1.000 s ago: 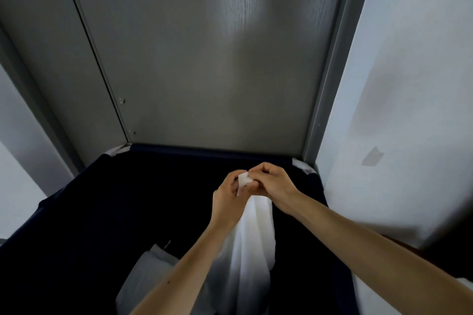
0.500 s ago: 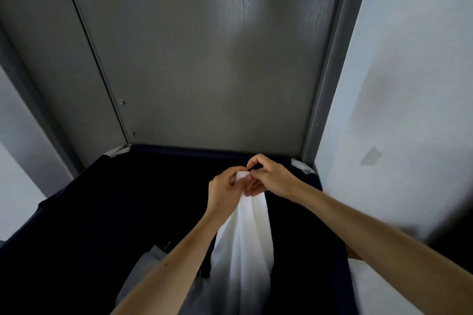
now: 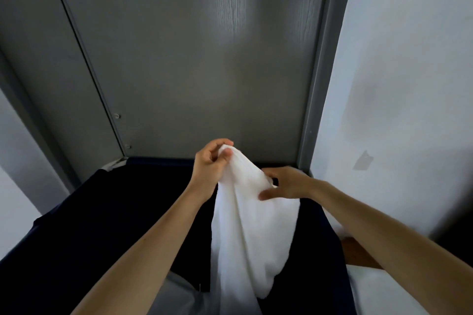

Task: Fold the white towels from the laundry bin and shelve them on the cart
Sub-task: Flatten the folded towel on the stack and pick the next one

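Thumb and curled fingers of your left hand [image 3: 212, 166] pinch the top corner of the towel [image 3: 252, 227], held up over the bin [image 3: 76, 215]. The grip is close, and the cloth bunches into a small peak between thumb and forefinger. Your right hand [image 3: 286, 184] sits lower and to the right, at the towel's right edge. It is half open. The thumb stretches across the near face of the cloth and the fingers bend round behind the edge, so the edge lies loosely pinched between them. That hand is blurred, so you cannot tell how firm the hold is. From these two holds the towel hangs in long folds, widest below your right hand. Its lower end drops into the bin, and part of it runs off the bottom of the view.

The bin is dark navy fabric, open-topped, and fills the lower half of the view. More pale cloth [image 3: 179, 294] lies in it, just left of the hanging towel. Behind the bin stands a grey wood-grain panel [image 3: 204, 64] with two small screws [image 3: 117, 115] near its left seam. A grey frame [image 3: 318, 89] runs up its right side. Beyond that is a white wall [image 3: 409, 54] with a small grey patch [image 3: 363, 161].
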